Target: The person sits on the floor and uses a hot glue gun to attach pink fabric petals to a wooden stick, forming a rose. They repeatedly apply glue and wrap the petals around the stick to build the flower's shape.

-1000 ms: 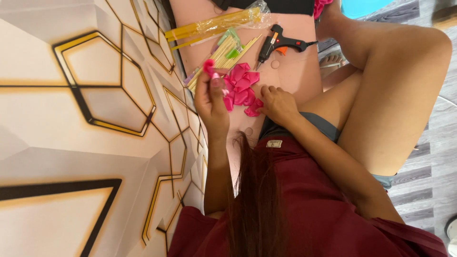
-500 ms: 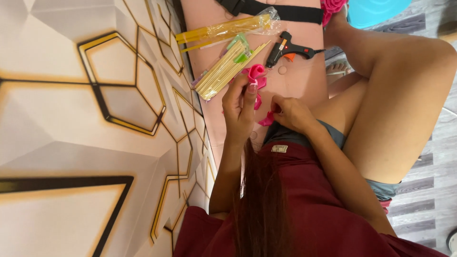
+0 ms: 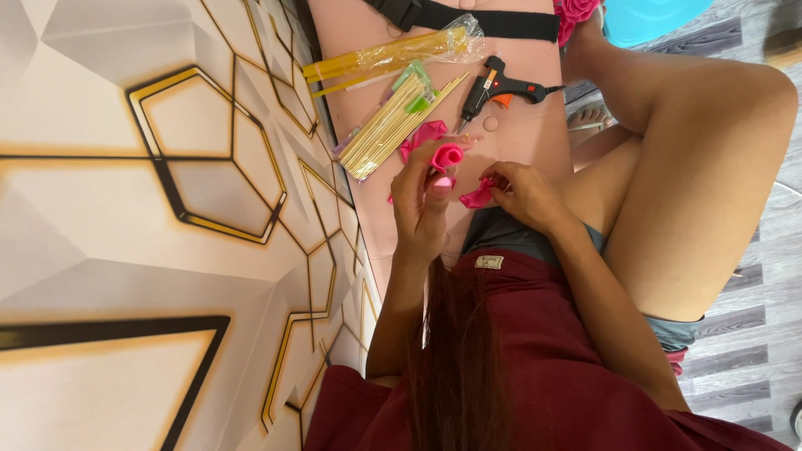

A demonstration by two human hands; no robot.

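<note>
Fingers (image 3: 434, 171) of the left hand (image 3: 422, 205) are pinching a rolled pink petal bud (image 3: 447, 155) above the pink counter (image 3: 535, 125); the right hand (image 3: 522, 192) is pinching a loose pink petal (image 3: 478, 196) just beside it. The roll looks likely to spring open if that grip is slackening, and the glue gun (image 3: 493, 92) is lying near with its nozzle pointing toward the hands.

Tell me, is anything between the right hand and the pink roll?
Nothing visible. The left hand holds the pink roll up. The right hand, pinching a pink strip, sits beside it with only a bare gap between.
</note>
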